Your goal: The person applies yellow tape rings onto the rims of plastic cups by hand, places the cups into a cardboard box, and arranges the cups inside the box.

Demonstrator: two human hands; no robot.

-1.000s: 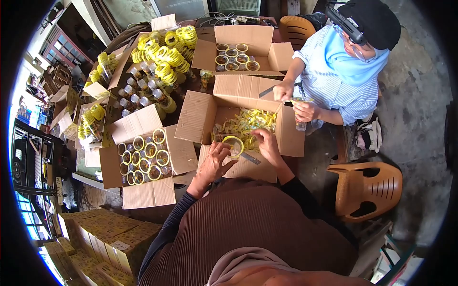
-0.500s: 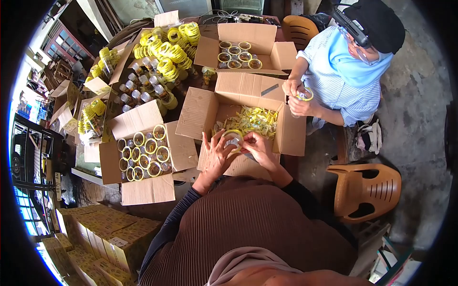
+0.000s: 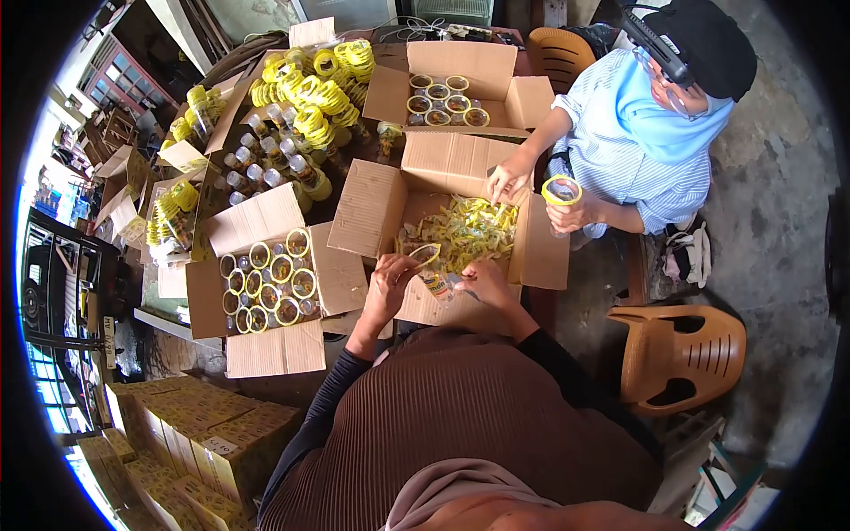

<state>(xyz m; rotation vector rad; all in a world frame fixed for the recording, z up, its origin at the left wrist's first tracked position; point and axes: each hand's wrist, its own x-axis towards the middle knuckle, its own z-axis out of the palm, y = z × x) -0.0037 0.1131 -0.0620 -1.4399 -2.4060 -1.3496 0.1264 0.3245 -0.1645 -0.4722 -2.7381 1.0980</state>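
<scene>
The left hand (image 3: 387,283) and right hand (image 3: 482,281) meet at the centre of the frame, both closed around a small bottle (image 3: 436,283) held tilted between them; a yellow ring (image 3: 425,254) sits at its upper end, just by the left fingers. A moment ago the ring faced the camera flat between spread fingers; now the bottle has turned on its side and the fingers have curled in around it, so the ring appears seated on the bottle rather than loose. The bottle hangs over the near flap of an open box (image 3: 372,208) filled with loose yellow strips (image 3: 465,232). To the left of centre, another box (image 3: 266,350) holds bottles already ringed in yellow. At the upper right, a co-worker's hand (image 3: 506,180) now reaches into the strips, while their other hand (image 3: 575,212) holds a ringed bottle (image 3: 560,191).
</scene>
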